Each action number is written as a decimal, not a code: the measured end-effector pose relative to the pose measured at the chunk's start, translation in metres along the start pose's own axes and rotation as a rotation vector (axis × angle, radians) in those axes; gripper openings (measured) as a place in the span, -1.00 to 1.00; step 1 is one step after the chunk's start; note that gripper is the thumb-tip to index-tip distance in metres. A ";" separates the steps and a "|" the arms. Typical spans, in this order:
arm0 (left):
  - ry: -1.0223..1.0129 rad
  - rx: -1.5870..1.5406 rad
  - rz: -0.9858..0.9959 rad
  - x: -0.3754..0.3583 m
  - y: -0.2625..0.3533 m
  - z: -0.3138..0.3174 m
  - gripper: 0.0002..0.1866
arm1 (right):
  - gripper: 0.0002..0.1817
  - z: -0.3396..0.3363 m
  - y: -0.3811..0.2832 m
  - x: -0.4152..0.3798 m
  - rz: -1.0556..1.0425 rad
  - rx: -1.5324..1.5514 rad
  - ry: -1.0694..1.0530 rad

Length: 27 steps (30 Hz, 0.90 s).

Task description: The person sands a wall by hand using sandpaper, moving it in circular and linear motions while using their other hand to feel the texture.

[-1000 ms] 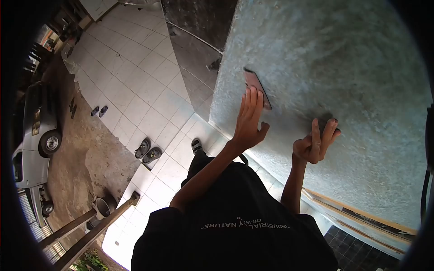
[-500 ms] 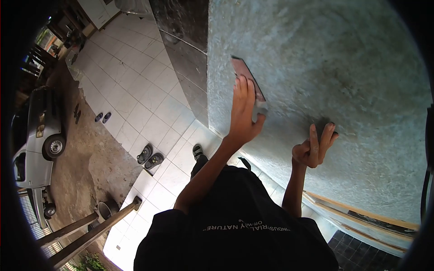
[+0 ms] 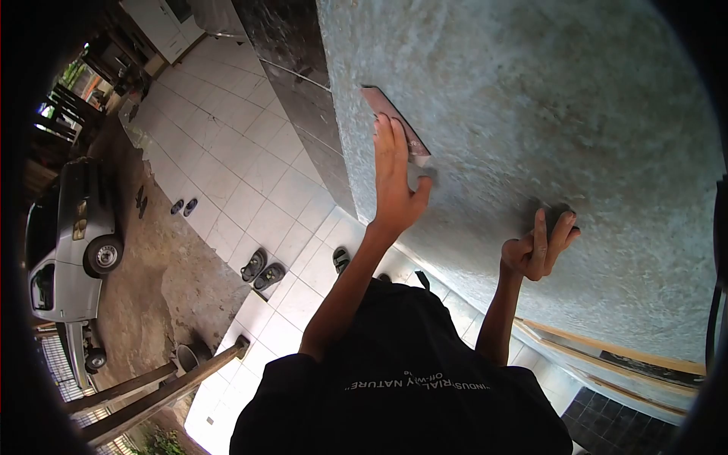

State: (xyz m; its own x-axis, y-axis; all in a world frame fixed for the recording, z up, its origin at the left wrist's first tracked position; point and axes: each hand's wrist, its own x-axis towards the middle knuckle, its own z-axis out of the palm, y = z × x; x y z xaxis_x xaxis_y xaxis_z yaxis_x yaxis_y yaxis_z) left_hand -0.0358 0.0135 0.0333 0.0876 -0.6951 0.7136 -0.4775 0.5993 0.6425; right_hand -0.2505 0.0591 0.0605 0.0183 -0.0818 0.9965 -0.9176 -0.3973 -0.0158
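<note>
My left hand (image 3: pixel 396 178) presses a flat, reddish-brown strip (image 3: pixel 393 117) with a dark edge against the blue-grey wall (image 3: pixel 485 98). Its fingers lie over the strip's lower side, and the thumb stands apart beneath it. Farther right, my right hand (image 3: pixel 540 246) touches the same wall with some fingertips, its fingers bent and partly spread. A small dark thing shows at those fingertips, too small to make out.
Dark tiles (image 3: pixel 296 98) border the wall's left edge. White floor tiles (image 3: pixel 250 152) carry black sandals (image 3: pixel 263 271). A silver vehicle (image 3: pixel 72 243) stands on bare ground at far left, wooden poles (image 3: pixel 167 394) at lower left, a wooden frame (image 3: pixel 607 345) at lower right.
The view has shifted a little. My left hand and the strip have moved slightly up and left in view. My right hand sits slightly farther right.
</note>
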 end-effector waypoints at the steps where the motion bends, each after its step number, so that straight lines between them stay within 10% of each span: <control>1: -0.004 0.002 0.007 -0.003 -0.001 0.001 -0.03 | -0.43 0.001 0.001 -0.001 -0.011 -0.005 0.009; 27: -0.137 -0.055 -0.061 -0.044 0.015 0.015 0.02 | -0.51 0.007 0.001 -0.009 0.023 -0.042 0.007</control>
State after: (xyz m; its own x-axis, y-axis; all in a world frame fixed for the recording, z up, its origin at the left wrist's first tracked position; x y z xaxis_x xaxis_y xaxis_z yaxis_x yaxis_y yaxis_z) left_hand -0.0600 0.0470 0.0070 -0.0068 -0.7764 0.6302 -0.4257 0.5725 0.7007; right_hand -0.2487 0.0531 0.0510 -0.0058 -0.0844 0.9964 -0.9335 -0.3567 -0.0356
